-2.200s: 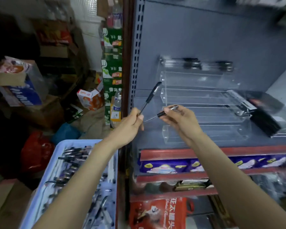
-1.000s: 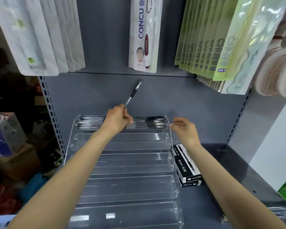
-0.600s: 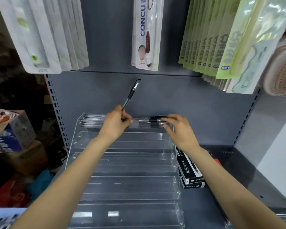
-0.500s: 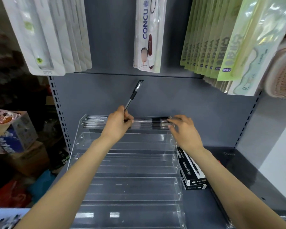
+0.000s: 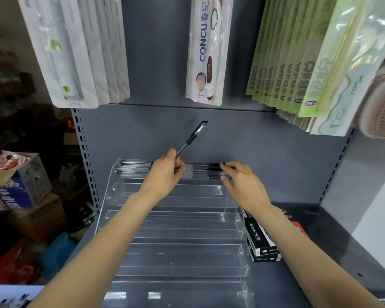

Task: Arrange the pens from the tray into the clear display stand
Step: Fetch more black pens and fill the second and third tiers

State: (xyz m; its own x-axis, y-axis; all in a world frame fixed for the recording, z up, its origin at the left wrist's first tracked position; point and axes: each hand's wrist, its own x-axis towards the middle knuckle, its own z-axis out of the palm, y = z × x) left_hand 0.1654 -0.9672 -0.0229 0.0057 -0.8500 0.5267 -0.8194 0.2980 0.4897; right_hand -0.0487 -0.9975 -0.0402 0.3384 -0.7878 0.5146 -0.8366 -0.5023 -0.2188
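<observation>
From the head camera, the clear display stand [image 5: 173, 230] sits on a grey shelf [image 5: 333, 241], its stepped tiers rising toward the back panel at 12 o'clock; the top tier holds a row of pens [image 5: 133, 168] lying sideways, and the lower tiers look bare; the left hand [image 5: 165, 172] hovers over the middle of that top tier, fingers curled round the tip end of a black pen [image 5: 192, 136] that slants up toward 1 o'clock, its capped end in front of the back panel; the right hand [image 5: 245, 183] reaches in from 4 o'clock, fingers bent and fingertips [image 5: 223, 166] on the dark ends of the pens in the top tier, though whether it pinches one or only touches them cannot be told; two black pen boxes [image 5: 261, 241] lie stacked just beside the stand at 3 o'clock; a corner of the pale blue tray [image 5: 7, 295] shows at 8 o'clock; hanging packets [image 5: 206, 50] fill the wall at 12 o'clock.
</observation>
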